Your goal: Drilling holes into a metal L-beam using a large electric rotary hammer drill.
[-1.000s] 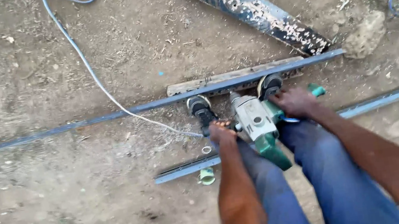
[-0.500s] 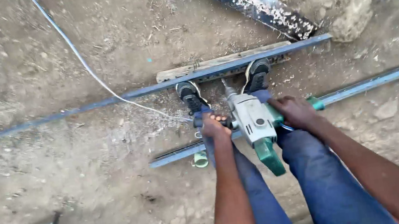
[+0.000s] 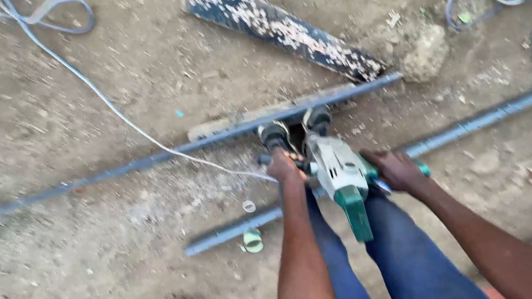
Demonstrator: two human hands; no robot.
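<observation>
The left hand (image 3: 284, 165) is closed around the front of the green and grey power drill (image 3: 338, 172), at its nose or side handle; the fingers are wrapped, though exactly which part they clasp is blurred. The right hand (image 3: 397, 170) is closed on the green side grip that sticks out to the right of the drill body. So the 2 hands sit on either side of the tool, the left slightly farther forward, the right slightly nearer the person.

The drill's long axis runs away from the person, from the green rear handle near the blue-trousered legs (image 3: 395, 264) to the nose pointing down toward the ground ahead. That axis crosses the near steel bar (image 3: 460, 132), which lies left to right under the tool, almost at a right angle. The left hand is the nearer one to the point where nose and bar meet.

Just beyond, 2 shoes (image 3: 294, 127) rest against the far steel bar (image 3: 141, 162), which runs roughly parallel to the near one. A pale cable (image 3: 97, 97) trails from the drill up to the left over the dirt. A speckled dark plank (image 3: 279, 24) lies farther off, beside a stone (image 3: 426, 54).
</observation>
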